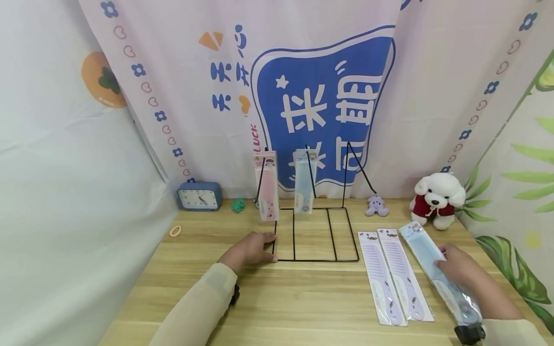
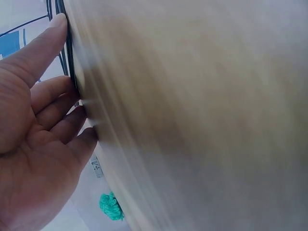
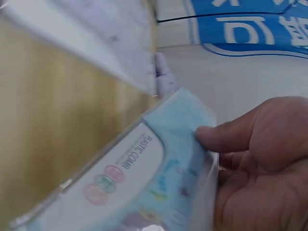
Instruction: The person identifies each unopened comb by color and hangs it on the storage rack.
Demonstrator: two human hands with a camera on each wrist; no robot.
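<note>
Wood-grain tabletop (image 1: 303,298): loosely spread left hand (image 1: 250,250) touches wire rack (image 1: 318,260), likely steadying it; right hand (image 1: 462,265) pinches blue packaged comb (image 1: 426,254) by edge.

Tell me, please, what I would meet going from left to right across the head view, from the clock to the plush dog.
Blue clock, small green object, pink packaged comb, hanging blue packaged comb, purple toy, white plush dog.
</note>
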